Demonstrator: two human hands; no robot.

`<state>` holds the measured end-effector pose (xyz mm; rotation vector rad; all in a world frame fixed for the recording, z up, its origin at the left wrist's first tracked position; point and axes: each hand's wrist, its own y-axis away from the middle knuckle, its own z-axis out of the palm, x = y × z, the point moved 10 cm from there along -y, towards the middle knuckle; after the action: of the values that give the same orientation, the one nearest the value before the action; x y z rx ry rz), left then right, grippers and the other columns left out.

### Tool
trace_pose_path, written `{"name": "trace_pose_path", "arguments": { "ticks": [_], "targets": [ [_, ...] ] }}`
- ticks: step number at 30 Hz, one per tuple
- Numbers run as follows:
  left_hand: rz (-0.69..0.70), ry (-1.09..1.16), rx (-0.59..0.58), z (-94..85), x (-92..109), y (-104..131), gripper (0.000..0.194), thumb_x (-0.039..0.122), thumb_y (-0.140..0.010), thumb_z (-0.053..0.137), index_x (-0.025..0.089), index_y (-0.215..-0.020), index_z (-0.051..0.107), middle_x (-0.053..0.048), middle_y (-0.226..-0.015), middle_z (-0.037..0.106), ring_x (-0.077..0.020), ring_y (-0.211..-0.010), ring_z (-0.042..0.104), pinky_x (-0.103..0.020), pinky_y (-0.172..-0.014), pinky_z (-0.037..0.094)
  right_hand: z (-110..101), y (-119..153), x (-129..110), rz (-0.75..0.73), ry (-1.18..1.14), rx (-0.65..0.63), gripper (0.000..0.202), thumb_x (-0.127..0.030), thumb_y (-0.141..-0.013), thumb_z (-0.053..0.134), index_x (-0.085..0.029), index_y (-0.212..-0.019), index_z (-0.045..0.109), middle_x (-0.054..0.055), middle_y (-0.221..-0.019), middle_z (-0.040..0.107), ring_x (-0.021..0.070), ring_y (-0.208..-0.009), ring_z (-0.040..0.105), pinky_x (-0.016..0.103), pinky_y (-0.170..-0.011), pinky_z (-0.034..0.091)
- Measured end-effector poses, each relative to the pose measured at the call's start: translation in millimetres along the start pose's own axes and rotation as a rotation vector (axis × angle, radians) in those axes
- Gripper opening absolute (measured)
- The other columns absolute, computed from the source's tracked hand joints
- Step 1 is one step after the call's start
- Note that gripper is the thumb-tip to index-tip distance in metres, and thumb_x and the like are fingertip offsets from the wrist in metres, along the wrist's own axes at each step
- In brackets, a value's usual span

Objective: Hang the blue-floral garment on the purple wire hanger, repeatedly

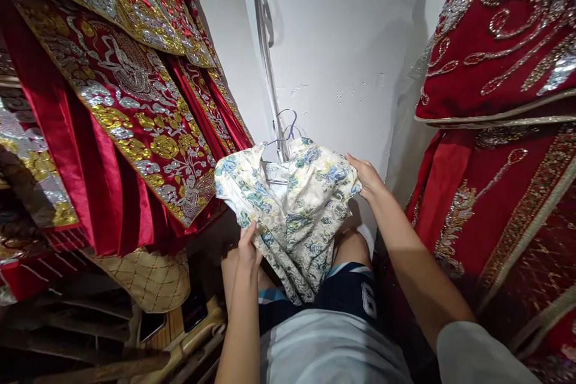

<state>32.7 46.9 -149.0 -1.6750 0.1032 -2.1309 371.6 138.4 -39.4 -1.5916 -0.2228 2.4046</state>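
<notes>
A cream floral dress [310, 192] with blue, green and yellow flowers hangs on a purple hanger [292, 123] in front of me. Its neckline lies open, showing a pale lining, and the lower cloth bunches over my lap. My left hand [248, 245] pinches the dress at its left side, below the sleeve. With the fingers partly behind the cloth, my right hand [365, 177] grips the right sleeve edge. Whether the hanger's hook rests on anything cannot be made out.
Red gowns with gold and silver embroidery [157, 126] hang on the left. Beaded red garments [508, 60] hang on the right. Ahead, a metal upright [261, 24] runs along the white wall [342, 30]. Wooden furniture [180, 336] stands at lower left.
</notes>
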Motion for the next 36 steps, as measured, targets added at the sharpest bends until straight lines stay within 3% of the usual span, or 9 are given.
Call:
{"name": "trace_pose_path", "arguments": {
  "ticks": [5, 9, 14, 21, 25, 27, 31, 33, 36],
  "targets": [
    [0.0, 0.077, 0.105, 3.8, 5, -1, 0.06, 0.047, -0.067, 0.077, 0.028, -0.122, 0.06, -0.004, -0.124, 0.068, -0.0306, -0.13, 0.053, -0.044, -0.111, 0.044, -5, 4, 6, 0.056, -0.038, -0.009, 0.032, -0.049, -0.074, 0.073, -0.02, -0.069, 0.062, 0.006, -0.057, 0.068, 0.0288, -0.068, 0.072, 0.039, -0.066, 0.06],
    [0.002, 0.133, 0.134, 6.6, 15, 0, 0.065, 0.044, -0.067, 0.078, 0.026, -0.126, 0.058, -0.006, -0.126, 0.067, -0.0317, -0.132, 0.052, -0.046, -0.111, 0.044, 19, 1, 9, 0.217, -0.061, -0.173, 0.025, -0.043, -0.082, 0.065, -0.018, -0.077, 0.065, 0.008, -0.066, 0.072, 0.0281, -0.073, 0.072, 0.04, -0.069, 0.06],
    [-0.053, 0.081, 0.091, 7.8, 1, 16, 0.072, 0.042, -0.064, 0.081, 0.027, -0.129, 0.055, -0.007, -0.129, 0.065, -0.0343, -0.131, 0.052, -0.047, -0.11, 0.046, 29, 11, 10, 0.23, 0.08, -0.275, 0.03, -0.045, -0.074, 0.075, -0.017, -0.073, 0.066, 0.009, -0.064, 0.07, 0.0257, -0.063, 0.069, 0.037, -0.063, 0.057],
    [-0.164, 0.027, 0.078, 0.9, -33, 36, 0.071, 0.031, -0.059, 0.086, 0.022, -0.123, 0.058, -0.011, -0.125, 0.067, -0.0327, -0.126, 0.058, -0.047, -0.11, 0.044, -46, 54, 31, -0.279, 0.239, 0.245, 0.039, -0.058, -0.073, 0.068, -0.02, -0.076, 0.065, 0.005, -0.075, 0.069, 0.0244, -0.079, 0.065, 0.032, -0.066, 0.05],
    [-0.139, -0.001, 0.048, 9.6, -29, 39, 0.071, 0.032, -0.06, 0.086, 0.022, -0.124, 0.058, -0.011, -0.122, 0.068, -0.0304, -0.125, 0.059, -0.044, -0.111, 0.042, -71, 104, 66, -0.35, 0.29, 0.573, 0.03, -0.05, -0.08, 0.061, -0.022, -0.089, 0.062, 0.007, -0.093, 0.068, 0.0231, -0.09, 0.061, 0.034, -0.079, 0.05],
    [-0.111, -0.029, 0.048, 17.6, -28, 41, 0.07, 0.032, -0.06, 0.086, 0.023, -0.124, 0.059, -0.011, -0.124, 0.066, -0.0285, -0.127, 0.057, -0.042, -0.114, 0.039, -44, 101, 84, -0.228, 0.351, 0.333, 0.03, -0.052, -0.081, 0.061, -0.023, -0.087, 0.061, 0.006, -0.084, 0.067, 0.0208, -0.079, 0.061, 0.032, -0.072, 0.049],
    [-0.081, -0.049, 0.048, 36.6, -31, 46, 0.068, 0.034, -0.063, 0.085, 0.022, -0.124, 0.059, -0.011, -0.125, 0.065, -0.027, -0.125, 0.058, -0.042, -0.114, 0.038, 62, 133, 146, 0.277, 0.521, -0.709, 0.038, -0.057, -0.078, 0.066, -0.019, -0.08, 0.064, 0.002, -0.065, 0.066, 0.0167, -0.059, 0.058, 0.026, -0.053, 0.042],
    [-0.077, -0.044, 0.057, 41.6, -32, 48, 0.068, 0.036, -0.065, 0.083, 0.021, -0.126, 0.057, -0.011, -0.124, 0.066, -0.0272, -0.123, 0.059, -0.042, -0.112, 0.04, 83, 151, 155, 0.341, 0.558, -0.862, 0.04, -0.058, -0.081, 0.063, -0.018, -0.077, 0.063, 0.002, -0.061, 0.065, 0.016, -0.056, 0.058, 0.025, -0.052, 0.04],
    [-0.083, -0.046, 0.044, 41.9, -31, 47, 0.065, 0.038, -0.068, 0.081, 0.02, -0.126, 0.057, -0.011, -0.121, 0.066, -0.0276, -0.119, 0.061, -0.041, -0.109, 0.043, 96, 150, 149, 0.208, 0.529, -0.761, 0.041, -0.053, -0.089, 0.055, -0.018, -0.069, 0.061, -0.001, -0.053, 0.057, 0.0133, -0.052, 0.053, 0.025, -0.053, 0.038]
  ]
}}
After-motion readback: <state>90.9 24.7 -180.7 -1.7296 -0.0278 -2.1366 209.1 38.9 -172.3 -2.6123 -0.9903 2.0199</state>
